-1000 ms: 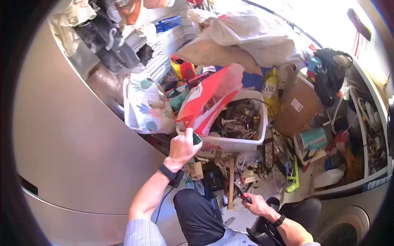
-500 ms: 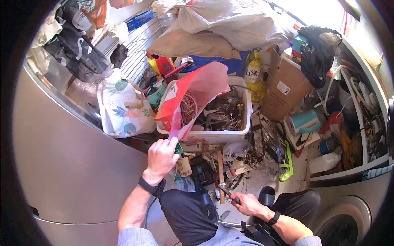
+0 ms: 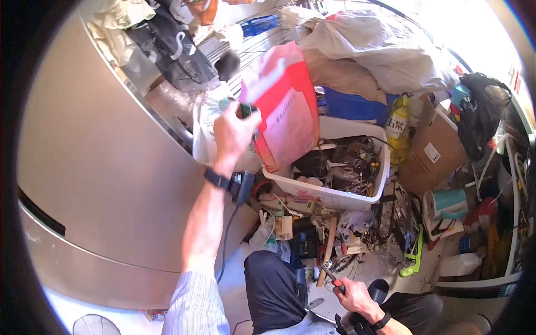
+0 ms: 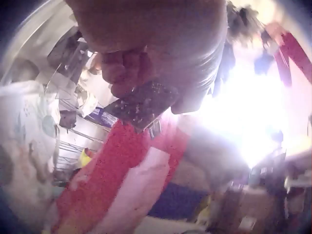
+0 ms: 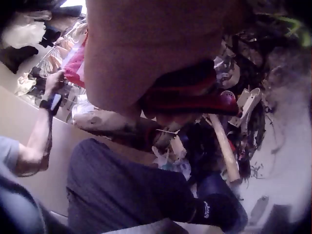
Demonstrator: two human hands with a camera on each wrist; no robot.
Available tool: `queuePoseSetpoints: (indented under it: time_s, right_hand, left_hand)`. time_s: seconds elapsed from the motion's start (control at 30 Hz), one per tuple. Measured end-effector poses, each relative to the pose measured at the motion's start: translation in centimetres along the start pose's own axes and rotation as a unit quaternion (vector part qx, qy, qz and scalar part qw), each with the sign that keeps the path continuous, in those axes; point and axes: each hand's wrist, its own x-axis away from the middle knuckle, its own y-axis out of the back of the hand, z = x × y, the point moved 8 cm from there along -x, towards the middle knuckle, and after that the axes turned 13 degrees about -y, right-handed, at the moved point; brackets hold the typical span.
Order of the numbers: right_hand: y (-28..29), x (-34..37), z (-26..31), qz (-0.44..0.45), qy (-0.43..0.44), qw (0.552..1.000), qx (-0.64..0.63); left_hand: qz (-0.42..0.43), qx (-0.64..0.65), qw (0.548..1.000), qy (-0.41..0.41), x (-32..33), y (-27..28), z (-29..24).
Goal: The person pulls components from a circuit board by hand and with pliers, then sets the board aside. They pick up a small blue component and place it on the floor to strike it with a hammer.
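The left hand [image 3: 234, 134] is raised, gripping a small green circuit board [image 3: 246, 110] together with the edge of a red and white plastic bag [image 3: 287, 111]. In the left wrist view the dark board [image 4: 144, 105] juts from the curled fingers, with the red bag [image 4: 102, 175] hanging below. The bag stands upright over the left side of a white bin [image 3: 335, 195] of mixed parts. Low at the right, the right hand [image 3: 357, 298] holds a tool with red and black handles [image 3: 338, 285]; its handles [image 5: 195, 103] show in the right wrist view.
A cardboard box [image 3: 432, 153] and yellow bag [image 3: 398, 125] stand right of the bin. Scattered parts, a wooden stick [image 3: 328, 245] and a bright green tool [image 3: 413, 257] lie on the floor before it. A metallic appliance [image 3: 111, 167] flanks the left.
The left hand has moved up, lifting the bag's edge with the board, and the bag now stands taller. The right hand still holds the tool, low at the right.
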Motion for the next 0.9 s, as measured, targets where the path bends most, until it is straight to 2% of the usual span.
queuePoseSetpoints:
  time_s: [0.07,0.1,0.13,0.2,0.27,0.33,0.4,0.47,0.5,0.63,0.73,0.9]
  right_hand:
    - [-0.3,-0.1,0.2,0.000,0.009,1.000,0.015]
    - [-0.2,-0.1,0.4,0.000,0.008,1.000,0.024]
    - [0.0,-0.1,0.5,0.000,0.006,0.999,0.033]
    - [0.0,-0.2,0.5,-0.008,0.012,0.999,0.033]
    - [-0.3,0.4,0.0,-0.014,-0.001,0.999,0.029]
    - [-0.2,0.0,0.2,0.003,-0.007,1.000,-0.012]
    - [0.0,0.1,0.6,0.008,-0.007,1.000,-0.014]
    - [0.4,0.2,1.0,0.013,-0.010,1.000,-0.005]
    - [0.5,0.3,1.1,0.015,-0.004,1.000,-0.005]
    - [0.7,0.3,0.4,-0.011,0.004,1.000,-0.027]
    - [0.6,0.4,0.2,-0.019,0.003,0.999,-0.049]
    - [0.3,0.7,0.5,-0.016,0.014,1.000,-0.014]
  left_hand:
    - [-0.053,-0.021,0.998,0.008,-2.2,0.3,3.7]
    - [-0.068,-0.080,0.994,0.009,-2.7,0.3,6.2]
    - [-0.070,-0.080,0.994,0.011,-2.8,0.2,8.3]
    - [-0.044,-0.089,0.991,0.085,-2.4,-0.4,13.0]
    - [0.011,0.008,0.989,0.145,-1.5,-2.2,16.4]
    - [0.046,0.188,0.963,0.186,-0.3,-3.8,15.6]
    - [0.062,0.227,0.949,0.211,0.6,-4.2,14.3]
    - [0.035,0.359,0.904,0.232,1.4,-4.3,12.9]
    - [0.052,0.388,0.893,0.225,1.6,-4.5,13.5]
    - [0.007,0.526,0.818,0.231,3.3,-3.5,15.8]
    - [-0.038,0.518,0.823,0.229,4.9,-2.1,16.3]
    - [-0.057,0.530,0.823,0.195,5.9,-0.6,16.1]
